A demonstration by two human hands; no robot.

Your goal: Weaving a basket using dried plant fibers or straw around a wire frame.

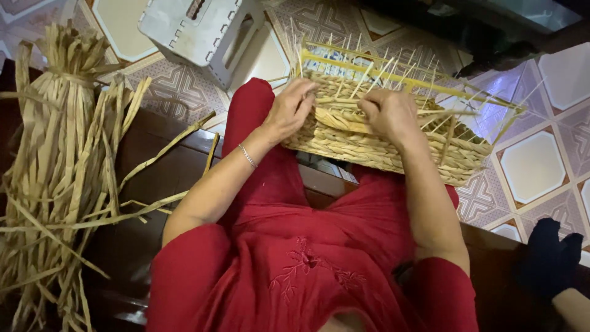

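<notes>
Dim indoor light, brightest on the pale floor tiles (533, 165) at upper right with bluish glare, deep shadow along the lower corners and left, wide-angle bending at edges, slight softness throughout, saturated red clothing

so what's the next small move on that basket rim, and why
Probably pull the loose strand snug and tuck it behind the next upright stake. Both the left hand and right hand pinch fibre at the near rim of the half-woven basket, the stakes stand bare above the woven rows, and the yellow frame shows more height to fill.
</notes>
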